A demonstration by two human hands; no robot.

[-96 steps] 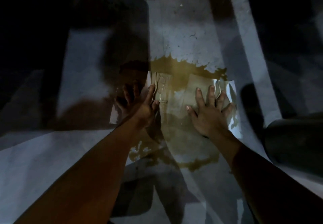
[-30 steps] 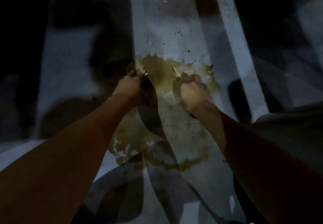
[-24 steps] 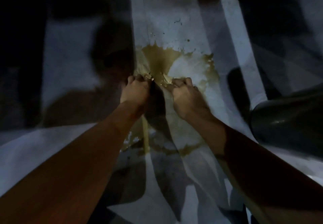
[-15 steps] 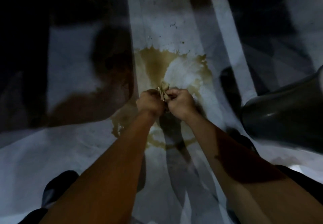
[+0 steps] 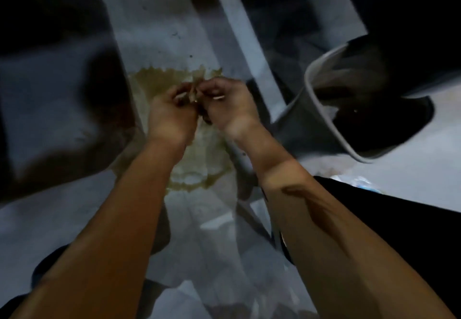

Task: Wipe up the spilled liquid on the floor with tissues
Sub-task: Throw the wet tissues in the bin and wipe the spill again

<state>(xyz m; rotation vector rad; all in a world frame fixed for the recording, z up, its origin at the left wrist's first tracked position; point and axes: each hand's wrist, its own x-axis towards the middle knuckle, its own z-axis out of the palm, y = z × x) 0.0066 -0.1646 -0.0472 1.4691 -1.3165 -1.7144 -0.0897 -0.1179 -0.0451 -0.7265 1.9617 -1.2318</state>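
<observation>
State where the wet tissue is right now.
In the head view, the tissue is bunched between both hands, centre frame, above the brown spill.

We see a pale grey floor (image 5: 159,32) crossed by dark shadows. On it lies a brownish spill (image 5: 199,164), smeared thin in its middle with a darker edge. To the right stands a grey bin (image 5: 321,109), well apart from the spill.
</observation>
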